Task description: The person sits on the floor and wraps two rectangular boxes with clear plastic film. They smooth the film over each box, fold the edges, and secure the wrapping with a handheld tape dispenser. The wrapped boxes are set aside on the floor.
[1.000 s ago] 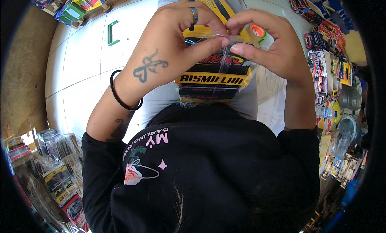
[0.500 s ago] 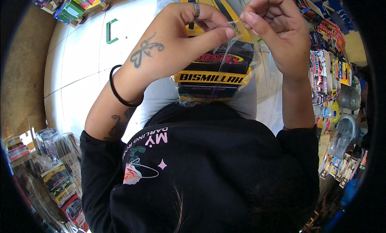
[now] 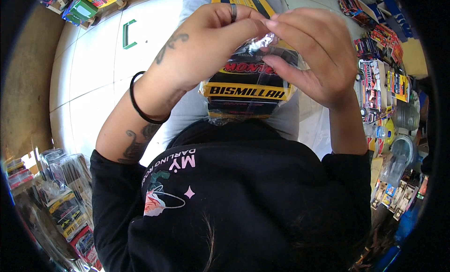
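Note:
A black and yellow box (image 3: 248, 90), wrapped in clear plastic film (image 3: 265, 41), rests on my lap between my thighs. My left hand (image 3: 211, 37), with a ring on one finger, is closed over the far part of the box and pinches the film between thumb and fingers. My right hand (image 3: 318, 51) arches over the same spot. Its fingertips meet my left thumb, while its own thumb is spread away, near the top of the box. The film bunches and shines between the two hands. Some of my left fingertips are hidden.
A green bracket-shaped piece (image 3: 127, 34) lies on the white tiled floor (image 3: 93, 98). Packaged goods (image 3: 70, 213) are stacked at the lower left. Toy trucks (image 3: 370, 91), clear bottles (image 3: 377, 131) and wooden pieces (image 3: 401, 197) crowd the right side. Colourful boxes (image 3: 84, 9) stand far left.
My right hand has moved left and turned over toward my left hand, its thumb parting from its fingers. The film is now bunched lower. My left hand has shifted slightly.

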Demonstrator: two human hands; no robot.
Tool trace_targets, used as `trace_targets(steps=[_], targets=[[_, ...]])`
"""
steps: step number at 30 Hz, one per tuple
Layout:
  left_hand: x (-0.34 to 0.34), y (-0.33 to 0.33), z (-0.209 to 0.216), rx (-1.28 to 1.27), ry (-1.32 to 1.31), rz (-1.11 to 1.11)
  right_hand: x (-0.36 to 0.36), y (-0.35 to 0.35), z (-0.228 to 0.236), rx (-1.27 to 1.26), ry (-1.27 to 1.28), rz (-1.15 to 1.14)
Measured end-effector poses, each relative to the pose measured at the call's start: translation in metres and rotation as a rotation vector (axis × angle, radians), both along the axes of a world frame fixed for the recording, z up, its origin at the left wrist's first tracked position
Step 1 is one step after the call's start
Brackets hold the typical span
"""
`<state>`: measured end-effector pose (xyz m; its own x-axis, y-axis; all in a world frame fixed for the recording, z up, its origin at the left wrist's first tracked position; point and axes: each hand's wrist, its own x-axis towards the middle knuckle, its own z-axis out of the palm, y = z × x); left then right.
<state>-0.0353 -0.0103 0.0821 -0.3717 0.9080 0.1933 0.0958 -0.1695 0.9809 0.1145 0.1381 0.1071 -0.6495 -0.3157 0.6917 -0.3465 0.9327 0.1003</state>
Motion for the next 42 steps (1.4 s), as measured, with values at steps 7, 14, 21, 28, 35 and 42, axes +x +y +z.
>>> trace_targets(steps=[7, 14, 21, 28, 35, 42], targets=[[-0.013, -0.013, 0.010, 0.048, 0.379, -0.073, 0.002, 0.004, 0.003, -0.363, -0.281, 0.066], [-0.004, -0.014, 0.013, 0.046, 0.641, -0.003, -0.005, 0.009, 0.014, -0.444, -0.520, 0.092], [-0.010, -0.010, 0.018, 0.084, 0.721, -0.095, -0.006, 0.015, 0.007, -0.661, -0.630, 0.113], [-0.009, -0.001, 0.000, 0.040, 0.683, 0.047, -0.009, 0.019, -0.001, -0.821, -0.663, 0.175], [-0.011, 0.005, -0.002, -0.118, 0.279, -0.118, 0.003, 0.001, 0.000, 0.264, 0.092, -0.096], [-0.015, -0.002, 0.016, -0.129, 0.577, -0.085, 0.003, -0.003, 0.004, 0.086, -0.151, -0.102]])
